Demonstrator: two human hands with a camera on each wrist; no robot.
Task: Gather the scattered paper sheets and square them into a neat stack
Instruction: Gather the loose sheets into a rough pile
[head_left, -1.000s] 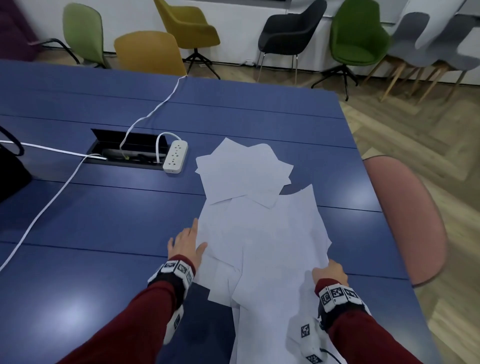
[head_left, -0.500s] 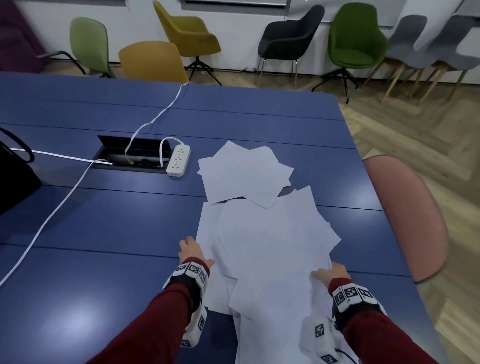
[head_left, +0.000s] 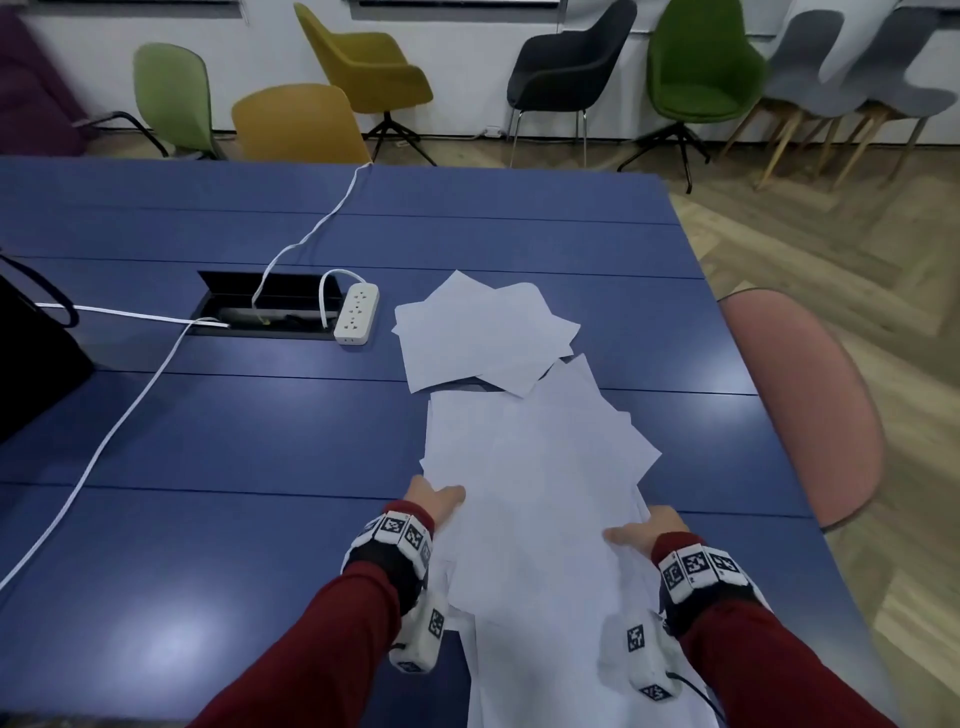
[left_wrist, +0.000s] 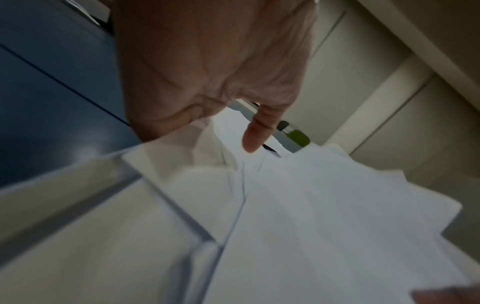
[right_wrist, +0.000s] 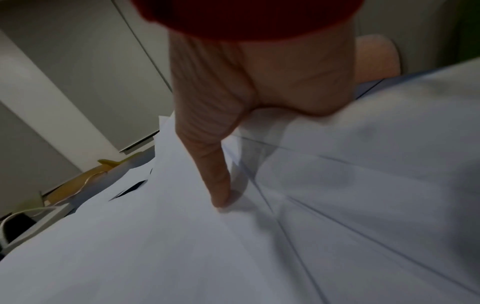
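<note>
Gathering is under way: the left hand and right hand grip the near bundle of paper sheets above the worktop, thumbs on top, so the far sheets likely come next.

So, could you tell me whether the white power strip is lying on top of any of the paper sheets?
No, the white power strip lies on the bare blue table, apart from the nearest white paper sheets.
</note>
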